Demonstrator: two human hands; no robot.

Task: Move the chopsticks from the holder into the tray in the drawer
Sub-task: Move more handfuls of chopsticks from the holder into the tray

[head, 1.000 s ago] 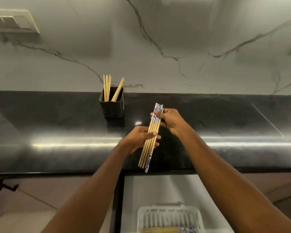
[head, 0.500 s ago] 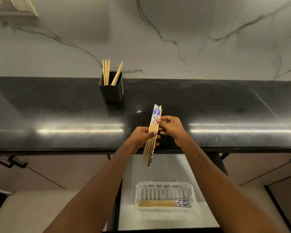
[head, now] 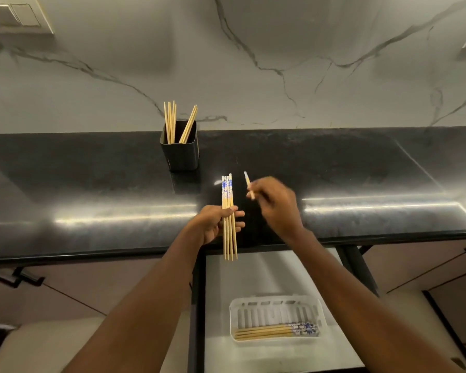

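A black square holder [head: 180, 152] stands at the back of the dark counter with several plain wooden chopsticks [head: 172, 122] sticking up from it. My left hand [head: 213, 224] grips a bundle of chopsticks [head: 228, 211] with blue-and-white patterned tops, held upright over the counter's front edge. To its right, my right hand [head: 275, 205] pinches a single chopstick [head: 248, 184], blurred, apart from the bundle. Below, the open drawer [head: 253, 270] holds a white slotted tray [head: 277, 309] with several chopsticks [head: 275, 331] lying along its near side.
The black stone counter [head: 92, 184] runs the full width, backed by a veined marble wall [head: 280, 63]. Closed cabinet fronts with dark handles [head: 14, 278] flank the drawer. Switch plates sit at the wall's upper left [head: 14, 17] and upper right.
My right hand has drawn one chopstick out of the bundle and moved it to the right. The view has tilted down, showing more of the drawer and tray.
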